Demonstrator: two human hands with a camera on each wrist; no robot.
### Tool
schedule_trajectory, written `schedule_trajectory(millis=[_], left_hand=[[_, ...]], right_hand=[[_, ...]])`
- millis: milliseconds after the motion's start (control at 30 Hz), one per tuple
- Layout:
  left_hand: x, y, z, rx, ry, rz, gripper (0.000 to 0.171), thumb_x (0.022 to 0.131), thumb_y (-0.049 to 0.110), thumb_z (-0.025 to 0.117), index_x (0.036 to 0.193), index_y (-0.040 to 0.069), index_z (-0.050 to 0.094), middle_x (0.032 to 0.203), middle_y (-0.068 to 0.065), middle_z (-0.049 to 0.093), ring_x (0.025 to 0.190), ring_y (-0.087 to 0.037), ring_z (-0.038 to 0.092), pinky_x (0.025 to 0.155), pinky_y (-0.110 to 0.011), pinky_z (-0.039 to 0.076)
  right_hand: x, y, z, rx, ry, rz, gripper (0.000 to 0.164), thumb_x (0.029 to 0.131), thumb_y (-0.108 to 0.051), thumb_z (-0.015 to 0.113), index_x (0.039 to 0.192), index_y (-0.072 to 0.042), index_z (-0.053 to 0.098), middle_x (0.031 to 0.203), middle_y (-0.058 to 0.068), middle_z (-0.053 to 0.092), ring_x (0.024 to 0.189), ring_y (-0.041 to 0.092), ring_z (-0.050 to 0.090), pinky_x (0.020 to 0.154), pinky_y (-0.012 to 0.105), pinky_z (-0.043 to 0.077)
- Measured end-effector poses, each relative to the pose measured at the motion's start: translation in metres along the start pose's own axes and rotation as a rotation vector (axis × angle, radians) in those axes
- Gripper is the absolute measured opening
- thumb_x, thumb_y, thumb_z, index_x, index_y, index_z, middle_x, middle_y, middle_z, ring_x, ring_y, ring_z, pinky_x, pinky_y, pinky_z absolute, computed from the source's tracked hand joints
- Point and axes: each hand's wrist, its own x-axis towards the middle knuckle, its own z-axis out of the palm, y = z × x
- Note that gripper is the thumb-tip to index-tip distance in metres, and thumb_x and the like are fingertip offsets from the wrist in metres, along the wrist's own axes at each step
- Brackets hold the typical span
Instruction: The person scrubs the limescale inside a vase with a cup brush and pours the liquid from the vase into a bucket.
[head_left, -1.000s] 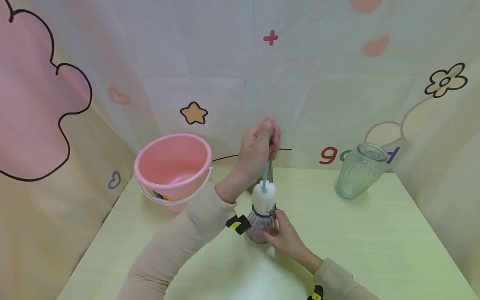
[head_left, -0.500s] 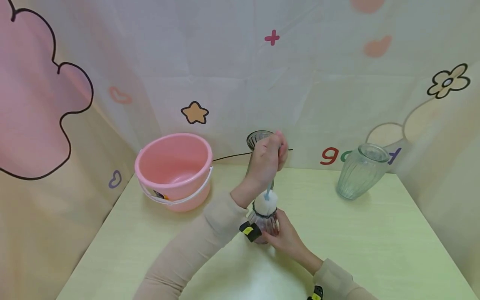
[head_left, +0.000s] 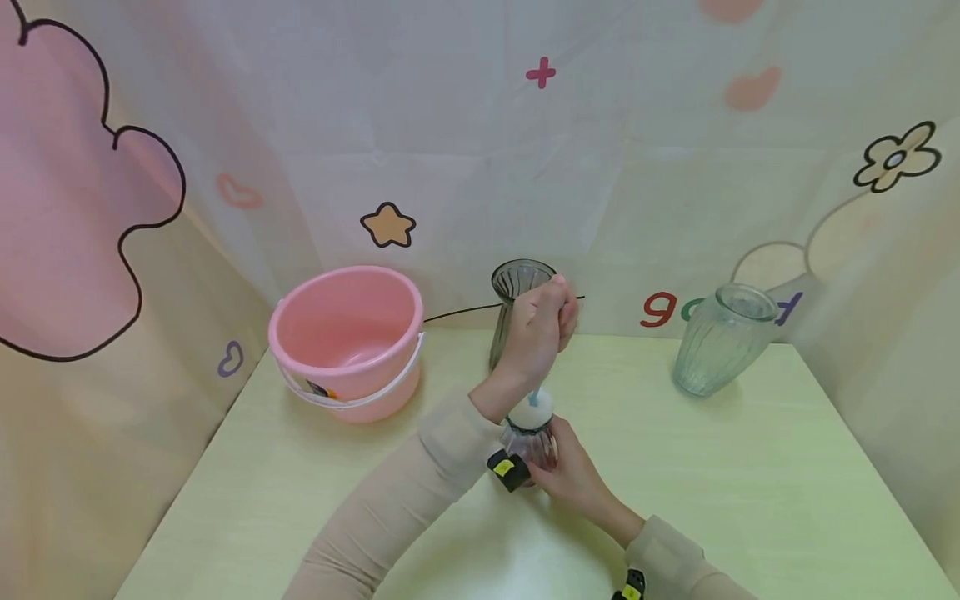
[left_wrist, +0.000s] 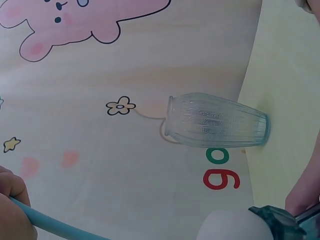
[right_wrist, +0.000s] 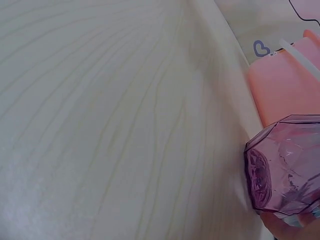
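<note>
My left hand (head_left: 531,333) grips the thin light-blue handle (left_wrist: 65,228) of a sponge bottle brush from above. The brush's white sponge head (head_left: 530,412) is mostly down inside a small purple-tinted faceted glass vase (head_left: 534,446), with only its top showing above the dark rim. Low on its right side, my right hand (head_left: 576,473) holds this vase, which stands about upright on the table. In the right wrist view the lower body of the vase (right_wrist: 290,170) shows at the right edge, fingers beneath it. The left forearm and wrist strap partly cover the vase in the head view.
A pink bucket (head_left: 345,312) with a white handle stands at the back left. Behind my left hand rises a grey flared glass vase (head_left: 501,329), partly hidden. A clear ribbed glass vase (head_left: 720,346) stands at the back right. A printed curtain (head_left: 450,125) hangs behind the table.
My left hand has moved down and slightly right, pushing the sponge head deeper into the purple vase. The grey vase behind has come into view. My right hand stays in place.
</note>
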Motion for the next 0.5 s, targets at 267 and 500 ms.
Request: schedule_trajectory(millis=[267, 500], left_hand=[[0.001, -0.012, -0.006, -0.045, 0.032, 0.001, 0.044, 0.097, 0.029, 0.028, 0.062, 0.003, 0.032, 0.047, 0.005, 0.027, 0.038, -0.010, 0.022, 0.038, -0.024, 0.019], [-0.001, -0.026, -0.011, -0.013, 0.081, -0.057, 0.041, 0.095, 0.034, 0.031, 0.061, 0.011, 0.033, 0.047, 0.005, 0.027, 0.039, -0.010, 0.021, 0.038, -0.024, 0.019]], right_hand=[[0.002, -0.004, -0.002, 0.023, -0.012, 0.073, 0.068, 0.073, -0.004, 0.074, 0.129, 0.000, 0.037, 0.125, 0.014, 0.046, 0.113, 0.027, 0.047, 0.096, 0.048, 0.040], [0.009, 0.000, -0.005, -0.003, 0.023, 0.061, 0.067, 0.073, -0.010, 0.076, 0.128, -0.001, 0.038, 0.121, 0.012, 0.048, 0.107, 0.020, 0.048, 0.089, 0.038, 0.043]])
